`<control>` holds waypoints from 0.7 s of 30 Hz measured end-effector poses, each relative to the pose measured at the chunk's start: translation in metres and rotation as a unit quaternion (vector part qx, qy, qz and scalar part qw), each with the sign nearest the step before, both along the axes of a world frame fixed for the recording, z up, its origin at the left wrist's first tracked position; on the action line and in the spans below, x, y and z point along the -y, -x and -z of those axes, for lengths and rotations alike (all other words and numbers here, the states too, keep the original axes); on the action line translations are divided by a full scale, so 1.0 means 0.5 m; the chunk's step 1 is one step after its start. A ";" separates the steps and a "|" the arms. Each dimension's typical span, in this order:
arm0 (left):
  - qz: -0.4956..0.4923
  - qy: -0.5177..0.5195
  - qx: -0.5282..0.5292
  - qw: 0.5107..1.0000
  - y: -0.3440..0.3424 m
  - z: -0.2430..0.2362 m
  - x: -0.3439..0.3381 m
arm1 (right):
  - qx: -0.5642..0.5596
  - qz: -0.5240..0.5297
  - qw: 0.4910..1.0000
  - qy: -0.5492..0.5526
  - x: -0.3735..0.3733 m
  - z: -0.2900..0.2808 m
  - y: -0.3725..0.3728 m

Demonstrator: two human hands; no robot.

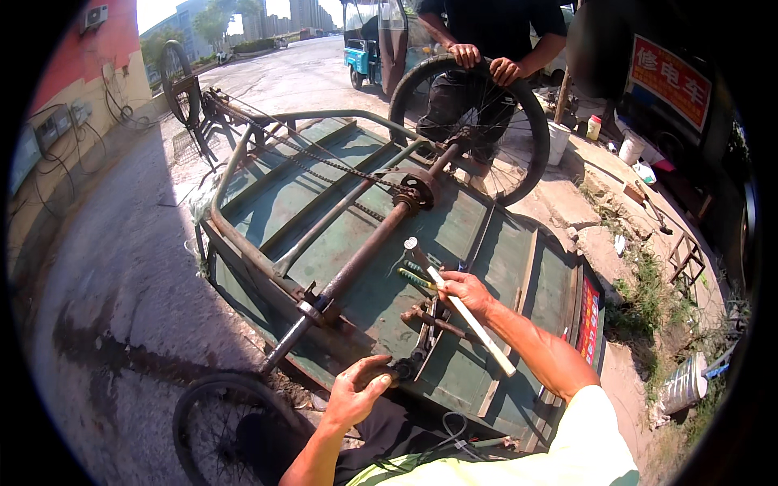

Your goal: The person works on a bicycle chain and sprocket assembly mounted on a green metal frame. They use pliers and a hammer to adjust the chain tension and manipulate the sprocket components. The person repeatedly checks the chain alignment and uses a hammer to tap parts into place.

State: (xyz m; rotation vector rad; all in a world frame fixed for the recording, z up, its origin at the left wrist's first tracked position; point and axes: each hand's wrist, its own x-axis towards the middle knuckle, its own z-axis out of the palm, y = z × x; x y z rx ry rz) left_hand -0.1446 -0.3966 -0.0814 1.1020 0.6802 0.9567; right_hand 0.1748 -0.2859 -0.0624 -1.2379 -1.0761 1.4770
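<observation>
An overturned cargo tricycle lies before me, its green bed [356, 243] underside up, with a rusty axle [365, 247] across it. My right hand [466, 293] is closed around a long pale stick [485, 338] above the bed. My left hand [355, 394] is closed, pinching a dark round part [374, 374] whose exact kind is unclear. Just beside its fingertips is a black ring-shaped end [403, 370] of a dark tool. Green-and-yellow handles [416, 279] and a rusty hammer-like tool [438, 323] lie by my right hand.
Another person's hands [486, 65] rest on the far wheel [535, 138]. A near wheel [182, 429] is at lower left, and a chain [324, 166] runs to the axle. White buckets [557, 144], weeds [640, 300] and a metal can [685, 385] stand along the right.
</observation>
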 end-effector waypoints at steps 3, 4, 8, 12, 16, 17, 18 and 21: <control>-0.010 0.004 0.027 1.000 -0.015 -0.006 -0.015 | 0.011 -0.020 0.995 -0.093 0.041 -0.052 0.039; -0.016 0.009 0.015 1.000 -0.021 -0.013 -0.021 | 0.012 -0.048 0.993 -0.106 0.050 -0.057 0.040; -0.031 -0.072 0.028 0.996 -0.035 -0.013 -0.039 | 0.020 -0.164 0.976 -0.144 0.110 -0.119 0.114; -0.044 -0.108 0.113 0.987 -0.063 -0.005 -0.043 | -0.046 -0.244 0.963 -0.105 0.160 -0.117 0.169; -0.066 -0.072 0.167 0.981 -0.053 -0.021 -0.010 | -0.132 -0.317 0.937 -0.062 0.188 -0.091 0.215; -0.078 -0.055 0.191 0.977 -0.045 -0.022 -0.002 | -0.130 -0.327 0.934 -0.056 0.189 -0.093 0.221; -0.098 -0.074 0.203 0.971 -0.042 -0.021 0.002 | -0.127 -0.337 0.932 -0.051 0.189 -0.096 0.225; -0.158 -0.191 0.188 0.950 -0.029 -0.044 0.002 | -0.090 -0.346 0.931 -0.076 0.191 -0.085 0.235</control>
